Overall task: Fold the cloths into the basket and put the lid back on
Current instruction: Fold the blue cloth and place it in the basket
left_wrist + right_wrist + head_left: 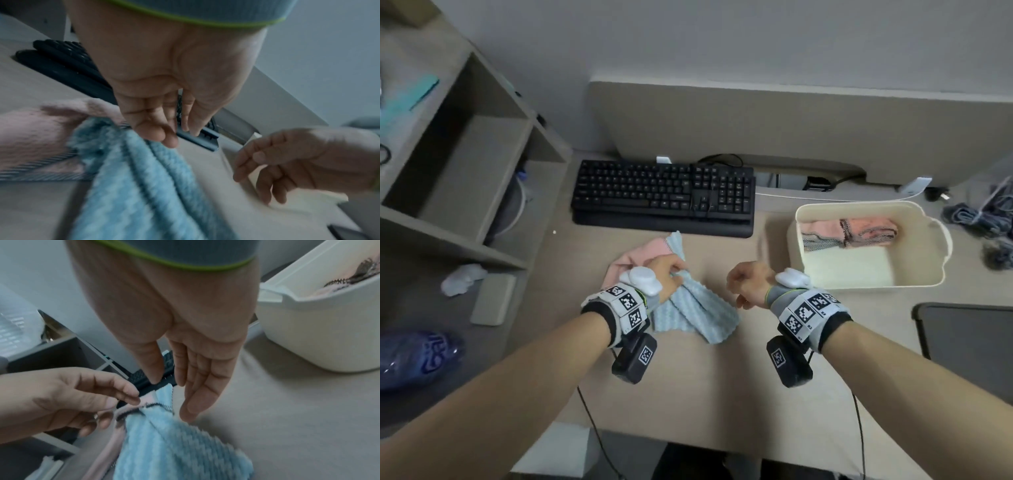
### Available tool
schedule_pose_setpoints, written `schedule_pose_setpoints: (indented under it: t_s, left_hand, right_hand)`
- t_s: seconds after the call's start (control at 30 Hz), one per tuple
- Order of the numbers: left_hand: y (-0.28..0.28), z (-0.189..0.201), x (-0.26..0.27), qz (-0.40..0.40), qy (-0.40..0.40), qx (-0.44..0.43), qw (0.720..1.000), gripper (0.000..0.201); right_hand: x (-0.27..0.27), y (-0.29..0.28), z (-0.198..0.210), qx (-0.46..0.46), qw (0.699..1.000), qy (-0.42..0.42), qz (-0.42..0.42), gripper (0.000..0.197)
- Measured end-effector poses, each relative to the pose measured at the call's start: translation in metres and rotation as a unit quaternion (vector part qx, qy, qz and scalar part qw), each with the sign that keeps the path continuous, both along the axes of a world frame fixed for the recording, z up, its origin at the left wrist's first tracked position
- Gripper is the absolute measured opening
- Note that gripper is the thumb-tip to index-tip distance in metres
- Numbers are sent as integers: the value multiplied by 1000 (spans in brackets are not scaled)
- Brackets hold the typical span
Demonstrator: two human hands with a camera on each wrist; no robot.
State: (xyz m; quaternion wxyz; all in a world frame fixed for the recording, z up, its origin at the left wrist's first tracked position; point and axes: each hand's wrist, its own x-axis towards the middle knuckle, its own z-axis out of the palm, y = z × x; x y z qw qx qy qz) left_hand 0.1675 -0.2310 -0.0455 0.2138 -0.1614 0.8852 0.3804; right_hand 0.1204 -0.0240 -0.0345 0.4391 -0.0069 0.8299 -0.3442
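A light blue ribbed cloth (688, 308) lies bunched on the desk, partly over a pink cloth (643, 253). My left hand (678, 274) pinches the blue cloth (133, 186) at its upper edge, beside the pink cloth (30, 133). My right hand (739, 287) hovers just right of it, fingers relaxed and empty; in the right wrist view the right hand (170, 394) points down over the blue cloth (174, 451). The cream basket (842, 270) stands to the right, with a folded pink cloth (849, 233) at its far end. A dark grey lid (969, 339) lies at the desk's right edge.
A black keyboard (664, 195) sits behind the cloths. Grey shelves (465, 154) stand to the left, with a crumpled white tissue (462, 277) and a blue bottle (417, 359) below. Coiled cables (986, 219) lie behind the basket. Bare desk shows in front of the hands.
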Motion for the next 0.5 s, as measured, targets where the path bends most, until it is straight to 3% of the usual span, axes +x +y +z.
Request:
schedule_pose_setpoints:
  t_s: [0.1, 0.17, 0.27, 0.4, 0.5]
  left_hand:
    - [-10, -13, 16, -86, -33, -50, 994, 41]
    - [-16, -20, 22, -125, -64, -58, 988, 49]
    - [-17, -28, 33, -152, -92, -56, 983, 57]
    - [-21, -35, 33, -170, -99, -51, 979, 66]
    - [-20, -38, 28, -172, -87, -69, 979, 74]
  right_hand:
    - [14, -16, -16, 39, 999, -21, 1, 9]
    - [22, -28, -31, 63, 998, -23, 16, 24]
    - [33, -42, -42, 94, 993, -4, 65, 28]
    - [45, -57, -44, 111, 991, -36, 72, 11]
    - [50, -59, -43, 62, 997, -33, 45, 13]
